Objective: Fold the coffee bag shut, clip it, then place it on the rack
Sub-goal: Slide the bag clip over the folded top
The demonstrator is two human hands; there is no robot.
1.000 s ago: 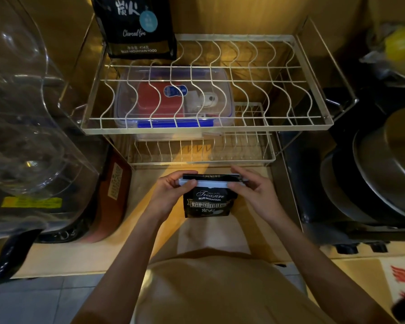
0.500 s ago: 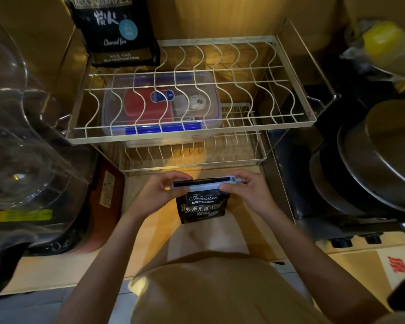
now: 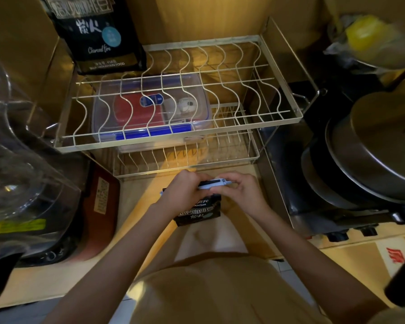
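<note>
two coffee bags [image 3: 198, 210] [image 3: 96, 33], one clip [image 3: 214, 184], one two-tier rack [image 3: 173, 143], two hands [image 3: 185, 192] [image 3: 241, 191]

On the large black coffee bag [image 3: 98, 36] at the rack's [image 3: 278, 118] back-left corner you can read "Charcoal fire" and "BLUE MOUNTAIN FOOD". The small coffee bag [image 3: 198, 212] in your hands shows "…MOUNTAIN"; other print is illegible.

Coffee bag [image 3: 198, 212] top hidden behind hands; clip [image 3: 216, 184] seemingly half-covered.
</note>
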